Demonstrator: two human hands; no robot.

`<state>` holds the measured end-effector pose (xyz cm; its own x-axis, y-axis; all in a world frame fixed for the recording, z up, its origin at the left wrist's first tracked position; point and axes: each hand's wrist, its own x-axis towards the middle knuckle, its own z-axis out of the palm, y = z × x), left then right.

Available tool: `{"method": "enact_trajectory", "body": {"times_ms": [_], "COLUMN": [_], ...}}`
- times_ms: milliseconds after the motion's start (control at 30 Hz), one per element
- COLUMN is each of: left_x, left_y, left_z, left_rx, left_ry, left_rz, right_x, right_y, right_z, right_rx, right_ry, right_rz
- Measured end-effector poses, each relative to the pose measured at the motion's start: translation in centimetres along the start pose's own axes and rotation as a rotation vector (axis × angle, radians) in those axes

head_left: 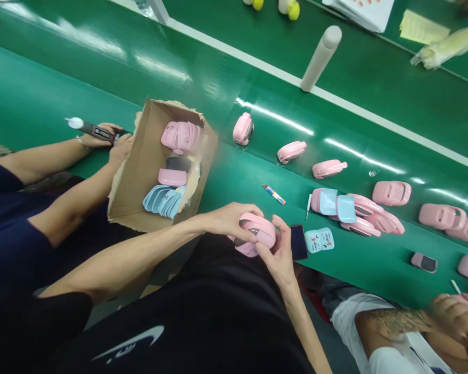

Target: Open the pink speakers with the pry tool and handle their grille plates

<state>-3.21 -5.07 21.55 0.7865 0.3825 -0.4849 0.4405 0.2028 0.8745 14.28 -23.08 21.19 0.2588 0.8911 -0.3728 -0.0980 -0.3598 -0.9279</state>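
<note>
My L hand (228, 221) & R hand (283, 259) are both closed on one pink housing (265, 234), held just above my lap; call that the clock ctr. L fingers wrap its 9-to-12 side, R thumb presses the near face, prob to keep it steady, as it's round & smooth.

Cardboard box (138, 171) sits at 10, next to my L forearm, prob so parts are in reach. Its pink panels (179, 136) & blue panels (161, 200) lie fanned in separate stacks, likely so colors don't mix. Past it, also 10, a co-worker's hands (119, 150) grip a power tool (101, 133).

Counts: 4 single pink pcs (329, 169) spaced along the back of the green bench (242, 176), approx 12, 1, 2 & btwn 2 and 3, apart prob to avoid scuffs. Near 3: pink pile (362, 215), overlapping & a bit blurry, so can't give an exact no.; 2 blue covers (345, 209) on top. At 3: 2 printed blue plates (320, 240) side by side, plus 1 dark slab (298, 242) by my R hand. At 1: 1 small wrapped strip (273, 195).
</note>
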Motion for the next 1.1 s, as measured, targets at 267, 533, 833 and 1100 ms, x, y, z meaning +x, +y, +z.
{"method": "enact_trajectory", "body": {"times_ms": [267, 533, 833, 1100], "left_x": [2.1, 4.5, 6.7, 7.8], "left_y": [-3.4, -6.8, -10.5, -10.0], "left_z": [3.1, 3.8, 6.9, 8.5], "left_rx": [-0.375, -0.318, -0.009, 0.204], "left_ry": [0.257, 0.248, 0.232, 0.202], "left_rz": [-0.397, -0.494, -0.379, -0.413], "right_x": [0.7, 4.2, 6.6, 7.2], "right_y": [1.8, 8.0, 12.7, 12.9], "right_z": [1.3, 0.3, 0.7, 0.6], "right_rx": [-0.354, 0.165, 0.505, 0.243], "right_ry": [-0.102, 0.088, 0.249, 0.555], "right_rz": [-0.086, 0.269, 0.527, 0.575]}}
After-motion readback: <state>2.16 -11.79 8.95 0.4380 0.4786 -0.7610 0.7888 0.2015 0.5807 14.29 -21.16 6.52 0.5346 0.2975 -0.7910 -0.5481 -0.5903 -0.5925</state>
